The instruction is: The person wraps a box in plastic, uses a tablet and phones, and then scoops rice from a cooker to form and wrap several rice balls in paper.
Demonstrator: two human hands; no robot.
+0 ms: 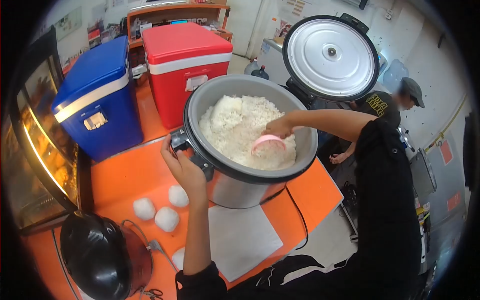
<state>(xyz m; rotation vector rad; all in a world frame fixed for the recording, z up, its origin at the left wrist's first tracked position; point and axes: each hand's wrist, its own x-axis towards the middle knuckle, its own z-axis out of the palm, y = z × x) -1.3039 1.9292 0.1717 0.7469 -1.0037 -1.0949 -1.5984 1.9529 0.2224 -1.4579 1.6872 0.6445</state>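
A large rice cooker (240, 194) stands with its lid (332, 57) raised and its grey inner pot (200, 102) full of cooked white rice (235, 122). My right hand (280, 127) reaches over the pot's rim and grips a small pink bowl (268, 137), which is pressed down into the rice. At the cooker's near left side, my left hand (182, 170) is closed round the black side handle (178, 140). Several rounded white wrapped portions (166, 219) lie on the orange table left of the cooker, beside my left forearm.
Blue (102, 95) and red (187, 65) cool boxes stand behind. White paper sheets (245, 240) lie before the cooker. A smaller black-lidded cooker (95, 255), scissors (152, 293) and a lit display case (45, 145) are at left. Another person (382, 105) stands at right behind my arm.
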